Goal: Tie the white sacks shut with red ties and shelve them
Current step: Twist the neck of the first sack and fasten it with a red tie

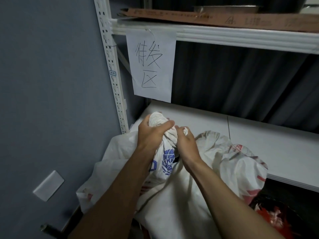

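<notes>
White cloth with blue print, bunched and twisted into a thick neck: this is the sack (166,157), which stands at the front left corner of the lower shelf (269,145), its neck rising above the shelf's front edge. The left hand (151,133) is wrapped around the top of the neck, thumb across the front and fingers curled behind the knob of cloth. The right hand (185,144) grips the same neck just below and to the right, with a small fold of cloth pinched at its fingertips — the two hands sit close together, nearly touching. Whether the sack's bottom rests on the shelf or below it cannot be told. Just beside it on the right, a second sack (234,159) with red print slumps over the shelf's front edge. A paper sign (151,66) with handwritten characters hangs from the upper shelf (233,36) near the left post (110,66). Flat cardboard (215,18) lies on that upper shelf. Something red and black (272,216) sits below the lower shelf's front edge, towards the right.
</notes>
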